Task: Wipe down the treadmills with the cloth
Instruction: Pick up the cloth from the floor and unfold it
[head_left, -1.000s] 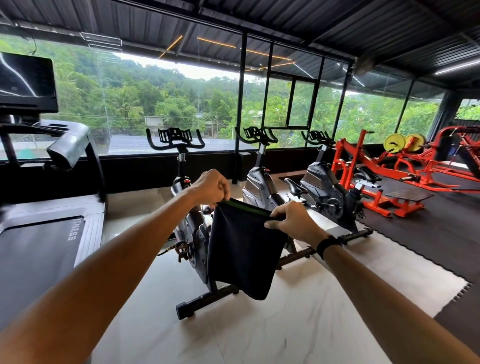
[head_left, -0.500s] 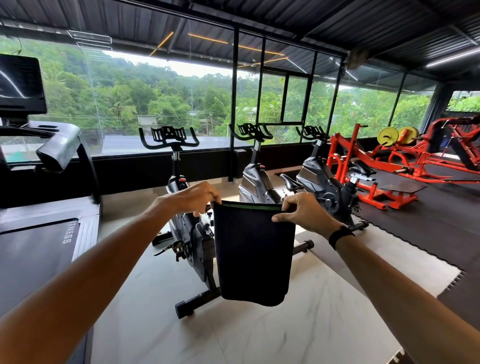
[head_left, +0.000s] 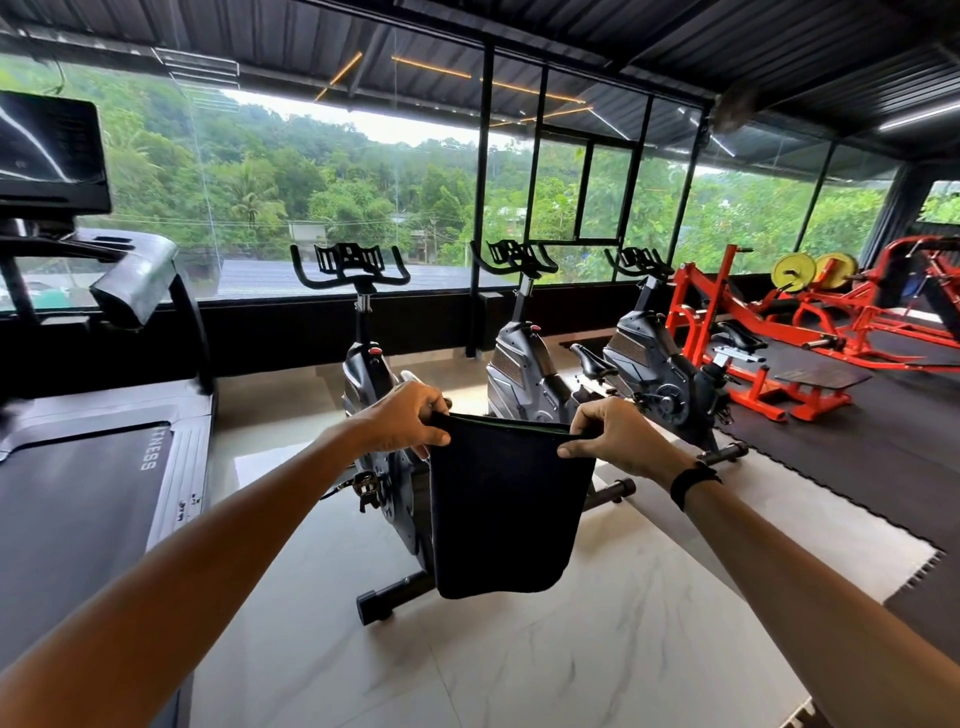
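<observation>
Fingers (head_left: 415, 410) of both hands pinch the dark cloth (head_left: 506, 509) by its 2 top corners.
Left hand (head_left: 400, 421) and right hand (head_left: 613, 436) hold it taut in the air, hanging before 3 exercise bikes (head_left: 524, 358); the treadmill (head_left: 88, 478) stands at far left.

Dark cloth (head_left: 506, 512) hanging flat (green-edged top), right of grey treadmill (head_left: 78, 499).
</observation>
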